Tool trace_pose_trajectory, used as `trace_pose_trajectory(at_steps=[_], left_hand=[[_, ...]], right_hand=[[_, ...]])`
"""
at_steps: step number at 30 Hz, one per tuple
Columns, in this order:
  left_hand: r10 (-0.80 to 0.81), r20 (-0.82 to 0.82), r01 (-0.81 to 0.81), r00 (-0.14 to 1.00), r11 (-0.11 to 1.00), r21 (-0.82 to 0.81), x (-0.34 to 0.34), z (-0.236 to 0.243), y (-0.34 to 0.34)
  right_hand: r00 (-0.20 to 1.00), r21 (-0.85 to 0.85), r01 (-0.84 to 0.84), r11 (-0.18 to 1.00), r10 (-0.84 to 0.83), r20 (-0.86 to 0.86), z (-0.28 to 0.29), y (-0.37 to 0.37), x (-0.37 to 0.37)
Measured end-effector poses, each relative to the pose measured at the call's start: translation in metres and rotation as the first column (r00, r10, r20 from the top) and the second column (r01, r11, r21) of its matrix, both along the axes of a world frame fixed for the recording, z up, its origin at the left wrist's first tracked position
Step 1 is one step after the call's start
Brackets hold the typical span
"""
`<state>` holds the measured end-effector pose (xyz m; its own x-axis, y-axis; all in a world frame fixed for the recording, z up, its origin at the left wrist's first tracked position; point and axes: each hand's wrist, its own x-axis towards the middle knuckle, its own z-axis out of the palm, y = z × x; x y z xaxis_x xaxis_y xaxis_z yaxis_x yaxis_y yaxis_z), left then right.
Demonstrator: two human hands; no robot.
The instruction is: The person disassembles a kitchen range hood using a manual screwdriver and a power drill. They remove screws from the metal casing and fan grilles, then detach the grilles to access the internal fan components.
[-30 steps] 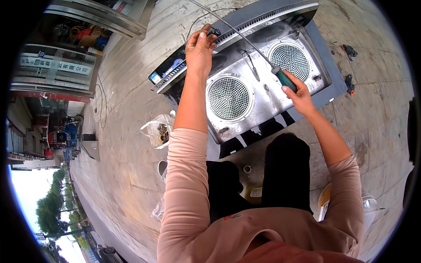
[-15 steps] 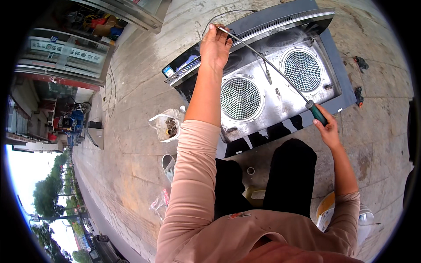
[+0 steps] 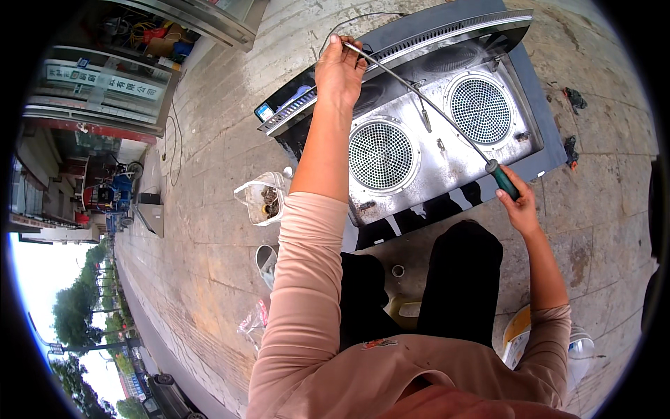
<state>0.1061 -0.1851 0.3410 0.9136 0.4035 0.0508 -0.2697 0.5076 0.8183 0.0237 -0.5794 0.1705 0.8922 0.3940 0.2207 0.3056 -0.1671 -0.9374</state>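
Observation:
A long screwdriver (image 3: 502,179) with a dark green handle slants across a range hood (image 3: 434,178). Its handle is wrapped in the fingers of my right hand (image 3: 519,206), above the hood's near right edge. Past the far side of the hood, the fingers of my left hand (image 3: 339,77) are closed at the tip of the shaft. Whether a small part is also pinched there, I cannot tell. Two round mesh grilles (image 3: 380,156) are set in the hood's greasy metal face. A hinged panel (image 3: 504,38) with a slotted edge stands raised along its far side, propped by a thin stay.
Left of the hood stand a white bucket (image 3: 259,202) with dirty bits inside and a pale cup (image 3: 266,258). Dark rags (image 3: 575,99) lie to the right. Between my legs is a small ring (image 3: 398,271). More buckets (image 3: 581,346) sit by my right elbow.
Hardly anything differs. The view has shifted very slightly, and both hands keep their places on the screwdriver.

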Motion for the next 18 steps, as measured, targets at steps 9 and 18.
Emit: trace_pose_trajectory(at_steps=[9, 18], left_hand=[[0.067, -0.003, -0.064, 0.998, 0.974, 0.215, 0.003, -0.004, -0.002], [-0.038, -0.029, 0.041, 0.999, 0.994, 0.101, -0.004, 0.001, -0.001]], right_hand=[[0.999, -0.048, 0.033, 0.998, -0.032, 0.020, 0.001, -0.002, -0.009], [0.993, 0.099, 0.003, 0.995, 0.009, -0.121, -0.015, -0.005, -0.016]])
